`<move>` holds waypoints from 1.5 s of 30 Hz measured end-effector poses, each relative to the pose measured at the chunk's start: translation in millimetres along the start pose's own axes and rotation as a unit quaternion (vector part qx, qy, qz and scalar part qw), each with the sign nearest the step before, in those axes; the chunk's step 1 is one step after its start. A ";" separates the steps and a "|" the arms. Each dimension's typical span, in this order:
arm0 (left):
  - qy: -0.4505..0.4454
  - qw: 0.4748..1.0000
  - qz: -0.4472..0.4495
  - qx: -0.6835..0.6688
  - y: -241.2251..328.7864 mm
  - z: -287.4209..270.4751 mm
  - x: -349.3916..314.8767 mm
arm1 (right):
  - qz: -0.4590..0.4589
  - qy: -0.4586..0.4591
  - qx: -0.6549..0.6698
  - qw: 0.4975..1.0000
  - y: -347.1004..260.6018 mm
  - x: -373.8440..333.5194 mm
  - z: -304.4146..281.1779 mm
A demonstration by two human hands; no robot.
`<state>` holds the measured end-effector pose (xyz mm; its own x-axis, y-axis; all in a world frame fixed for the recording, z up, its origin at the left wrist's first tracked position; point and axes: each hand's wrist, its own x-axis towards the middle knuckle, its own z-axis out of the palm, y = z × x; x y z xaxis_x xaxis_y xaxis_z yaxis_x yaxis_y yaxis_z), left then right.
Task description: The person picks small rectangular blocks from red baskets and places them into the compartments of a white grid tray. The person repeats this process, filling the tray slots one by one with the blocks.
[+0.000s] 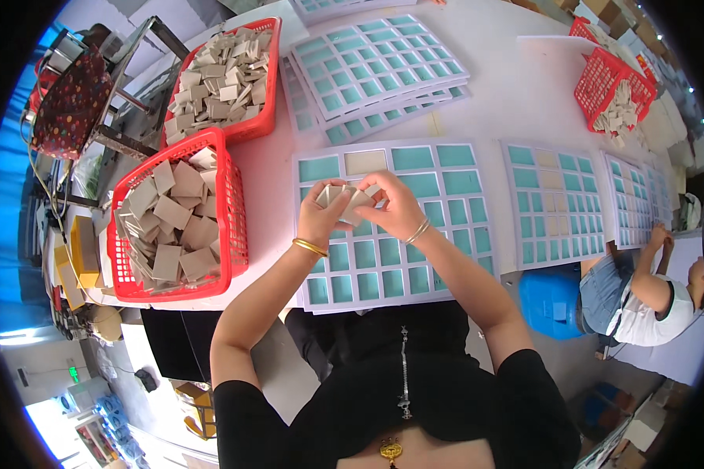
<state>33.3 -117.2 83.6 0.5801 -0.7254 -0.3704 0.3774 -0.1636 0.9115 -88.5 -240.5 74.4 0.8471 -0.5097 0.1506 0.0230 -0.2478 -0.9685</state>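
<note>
Over a white grid board with teal recesses, both my hands hold flat beige tiles. My left hand grips several of them in a small stack, fingers closed round it. My right hand pinches tiles from the other side, close against the left. A larger beige piece fills one recess in the board's far row. Some recesses are hidden behind my hands and forearms.
Left of the board stands a red basket of beige tiles, with a second red basket behind it. Stacked grid boards lie at the back. Rightward are another board, a small red basket and a person at work.
</note>
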 end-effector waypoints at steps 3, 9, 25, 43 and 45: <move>0.063 0.997 0.013 0.031 -13.1 1.0 1.9 | 0.035 0.003 0.064 0.997 18.7 -3.5 -5.1; 0.089 0.995 -0.002 0.040 -42.5 -17.1 -7.0 | 0.075 -0.061 -0.129 0.987 45.1 -4.4 -43.8; 0.031 0.940 0.119 0.320 -64.6 -15.1 19.9 | -0.002 -0.148 -0.279 0.949 56.2 -1.9 -38.3; -0.008 0.654 0.376 0.656 -58.3 -15.1 8.0 | -0.109 -0.047 -0.455 0.883 55.3 -29.0 -19.3; -0.023 0.626 0.423 0.655 -59.3 -16.2 15.6 | -0.111 -0.050 -0.456 0.882 53.5 -26.9 -19.7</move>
<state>31.6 -108.0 20.8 0.1413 -0.9362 0.3219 -0.9833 -0.0951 0.1551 -120.5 -256.3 22.4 0.9192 -0.3013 0.2535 -0.2035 -0.9146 -0.3494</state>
